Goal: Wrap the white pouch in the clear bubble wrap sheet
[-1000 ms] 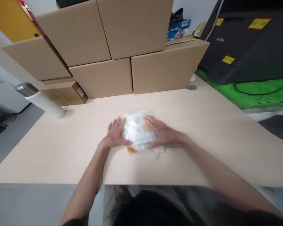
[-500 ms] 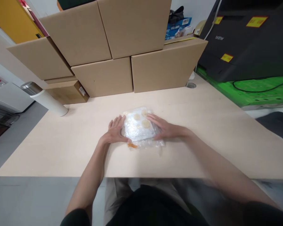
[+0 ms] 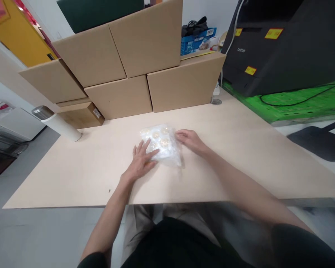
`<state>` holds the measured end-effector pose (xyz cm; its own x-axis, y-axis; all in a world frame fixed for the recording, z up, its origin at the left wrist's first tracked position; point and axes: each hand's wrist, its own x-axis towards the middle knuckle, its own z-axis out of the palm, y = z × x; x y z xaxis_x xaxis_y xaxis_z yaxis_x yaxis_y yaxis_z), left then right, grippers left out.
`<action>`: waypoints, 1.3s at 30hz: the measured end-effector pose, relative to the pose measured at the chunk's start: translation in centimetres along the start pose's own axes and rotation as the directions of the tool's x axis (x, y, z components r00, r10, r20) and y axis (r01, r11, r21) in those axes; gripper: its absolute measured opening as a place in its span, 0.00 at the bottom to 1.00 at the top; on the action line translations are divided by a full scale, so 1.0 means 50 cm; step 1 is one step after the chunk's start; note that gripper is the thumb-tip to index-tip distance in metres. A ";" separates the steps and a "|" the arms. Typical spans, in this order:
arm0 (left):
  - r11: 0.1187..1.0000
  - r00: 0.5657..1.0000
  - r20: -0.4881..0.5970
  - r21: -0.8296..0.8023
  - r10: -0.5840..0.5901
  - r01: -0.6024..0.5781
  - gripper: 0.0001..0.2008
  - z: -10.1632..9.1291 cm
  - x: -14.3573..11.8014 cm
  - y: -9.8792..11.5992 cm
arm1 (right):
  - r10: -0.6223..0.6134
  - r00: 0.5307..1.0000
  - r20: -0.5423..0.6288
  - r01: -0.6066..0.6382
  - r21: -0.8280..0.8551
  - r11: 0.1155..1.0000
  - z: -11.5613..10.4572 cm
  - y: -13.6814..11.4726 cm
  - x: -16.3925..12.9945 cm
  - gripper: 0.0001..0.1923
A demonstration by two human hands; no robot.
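On the pale wooden table [image 3: 80, 175], the left hand [image 3: 141, 160] lies flat and open, fingers spread, pressing the near left edge of the clear plastic packet of round beige pieces [image 3: 162, 143]. The right hand [image 3: 190, 139], loosely curled, touches the packet's right edge. Beyond the packet stand stacked brown cardboard boxes [image 3: 128, 74]; far left of it, a white cylindrical flask with a steel cap [image 3: 57, 123].

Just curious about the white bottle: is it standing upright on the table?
No, the white bottle lies on its side at the table's far left, away from both hands.
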<state>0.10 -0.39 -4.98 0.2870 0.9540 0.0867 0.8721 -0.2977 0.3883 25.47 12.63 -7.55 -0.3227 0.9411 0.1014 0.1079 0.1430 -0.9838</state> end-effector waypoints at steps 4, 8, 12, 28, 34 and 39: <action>0.970 0.976 -0.217 -0.238 0.005 -0.057 0.18 0.010 -0.002 0.000 | 0.008 1.000 0.023 -0.009 0.034 0.999 0.004 -0.003 -0.002 0.17; 0.855 0.863 -0.467 -0.511 -0.194 -0.085 0.16 0.019 -0.010 0.030 | 0.021 0.999 0.042 -0.025 0.087 0.996 0.013 -0.003 0.000 0.22; 0.708 0.713 -0.570 -0.690 -0.408 -0.147 0.14 0.031 -0.015 0.063 | 0.082 0.995 0.062 -0.089 0.125 0.988 0.030 -0.001 -0.001 0.27; -0.167 0.496 -0.063 -0.899 -0.866 -0.405 0.12 0.009 -0.014 0.094 | -0.191 0.980 0.054 0.180 0.160 0.971 0.039 -0.008 -0.022 0.48; -0.178 0.610 -0.059 -0.930 -0.790 -0.321 0.18 0.045 -0.029 0.091 | -0.276 0.960 0.045 0.267 0.149 0.952 0.045 -0.048 -0.049 0.42; 0.345 0.425 -0.279 -0.935 -0.861 0.084 0.38 0.062 -0.076 0.081 | -0.295 0.930 -0.217 0.333 0.168 0.928 0.032 -0.062 -0.046 0.18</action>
<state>3.78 -5.35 -6.55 -0.7392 0.6722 -0.0415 -0.0456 0.0114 0.9989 24.38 9.55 -4.94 -0.1280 0.9000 0.4168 -0.1651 0.3950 -0.9037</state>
